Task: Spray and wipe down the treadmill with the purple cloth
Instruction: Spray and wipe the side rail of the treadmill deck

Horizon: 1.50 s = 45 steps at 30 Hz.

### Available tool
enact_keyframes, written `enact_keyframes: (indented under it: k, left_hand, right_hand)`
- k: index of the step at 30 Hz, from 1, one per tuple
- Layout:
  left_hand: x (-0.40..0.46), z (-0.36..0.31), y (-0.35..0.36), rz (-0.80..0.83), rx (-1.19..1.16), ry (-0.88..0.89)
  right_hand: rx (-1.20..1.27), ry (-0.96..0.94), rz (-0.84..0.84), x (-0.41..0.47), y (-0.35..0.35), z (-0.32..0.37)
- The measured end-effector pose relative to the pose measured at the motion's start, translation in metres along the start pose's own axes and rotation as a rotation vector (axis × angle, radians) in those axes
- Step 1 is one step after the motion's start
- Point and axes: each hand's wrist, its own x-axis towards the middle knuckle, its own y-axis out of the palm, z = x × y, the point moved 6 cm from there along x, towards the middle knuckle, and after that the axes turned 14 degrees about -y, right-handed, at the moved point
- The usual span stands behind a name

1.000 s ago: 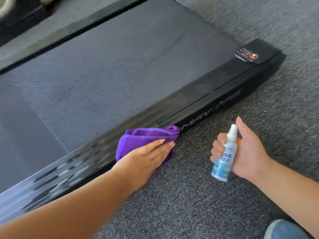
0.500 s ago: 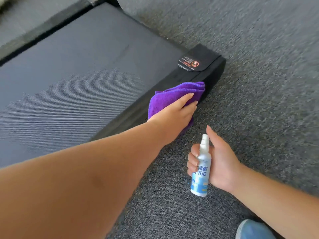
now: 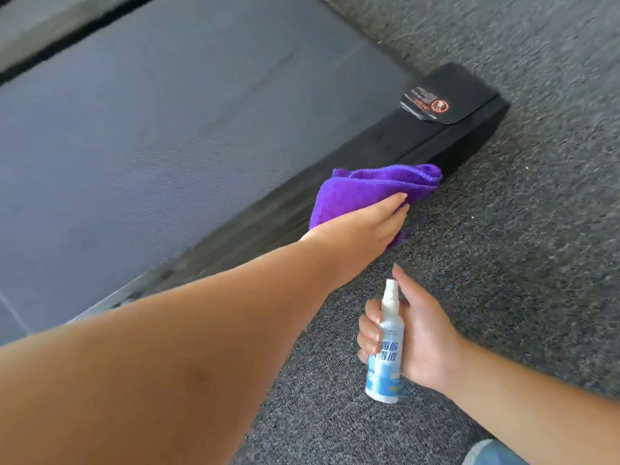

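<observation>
The treadmill (image 3: 396, 142) lies flat on the floor, with a grey belt and a black side rail that ends in a corner cap bearing a warning sticker. My left hand (image 3: 359, 226) presses the folded purple cloth (image 3: 375, 189) against the outer face of that side rail, a short way before the corner cap. My right hand (image 3: 416, 344) hovers over the carpet below it, wrapped around a small white and blue spray bottle (image 3: 385, 350) held upright, with the nozzle at the top.
Dark grey carpet (image 3: 503, 263) covers the floor to the right of and behind the treadmill. A patch of blue fabric (image 3: 493, 453) shows at the bottom right edge. The treadmill's far rail runs along the top left.
My left hand slid the cloth along the side rail toward the corner cap, then drew back a little from it. The right hand kept the bottle near the same spot.
</observation>
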Motion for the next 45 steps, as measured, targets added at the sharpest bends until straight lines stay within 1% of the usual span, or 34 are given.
enact_keyframes:
  k: [3, 7, 11, 13, 17, 20, 23, 24, 26, 29, 31, 33, 35, 38, 41, 43, 45]
  left_hand:
    - [-0.040, -0.022, 0.010, 0.047, 0.037, 0.099]
    - [-0.113, -0.051, 0.029, 0.106, 0.052, 0.147]
    - [-0.187, -0.070, 0.045, 0.051, 0.113, 0.081]
    - [-0.221, -0.080, 0.053, 0.051, 0.156, 0.100]
    - [-0.281, -0.095, 0.062, 0.102, 0.158, 0.064]
    - [-0.311, -0.107, 0.067, 0.100, 0.126, 0.058]
    - [-0.330, -0.118, 0.075, 0.082, 0.110, -0.020]
    - [-0.334, -0.121, 0.078, 0.084, 0.106, -0.053]
    - [-0.340, -0.125, 0.082, 0.088, 0.079, -0.102]
    - [-0.350, -0.126, 0.083, 0.068, -0.037, -0.207]
    - [-0.363, -0.127, 0.085, 0.066, -0.090, -0.262]
    - [-0.376, -0.128, 0.086, 0.061, -0.135, -0.297]
    - [-0.387, -0.127, 0.087, 0.057, -0.212, -0.339]
    - [-0.404, -0.113, 0.079, -0.006, -0.380, -0.458]
    - [-0.423, -0.095, 0.074, -0.059, -0.667, -0.614]
    - [-0.436, -0.080, 0.082, -0.023, -0.858, -0.768]
    - [-0.446, -0.072, 0.091, 0.038, -0.987, -0.867]
  right_hand:
    - [-0.066, 0.093, 0.013, 0.013, 0.010, -0.027]
    - [-0.122, 0.139, 0.002, 0.022, 0.031, -0.044]
    - [-0.109, 0.117, 0.043, 0.024, 0.052, -0.044]
    - [-0.094, 0.093, 0.049, 0.020, 0.060, -0.045]
    - [-0.047, 0.025, 0.014, 0.005, 0.074, -0.049]
    - [-0.058, -0.032, 0.016, -0.008, 0.084, -0.052]
    - [-0.161, -0.113, 0.038, -0.017, 0.097, -0.054]
    - [-0.233, -0.159, 0.062, -0.019, 0.103, -0.054]
    - [-0.478, -0.283, 0.123, -0.023, 0.117, -0.051]
    - [-0.899, -0.463, 0.217, -0.033, 0.142, -0.047]
    - [-1.105, -0.561, 0.228, -0.036, 0.159, -0.049]
    - [-1.264, -0.609, 0.198, -0.037, 0.168, -0.050]
    - [-1.397, -0.595, 0.164, -0.033, 0.172, -0.054]
    - [-1.454, -0.556, 0.121, -0.026, 0.177, -0.060]
    - [-1.392, -0.568, 0.017, -0.018, 0.181, -0.066]
    - [-1.388, -0.611, 0.002, -0.014, 0.185, -0.068]
    - [-1.469, -0.678, 0.060, -0.014, 0.188, -0.071]
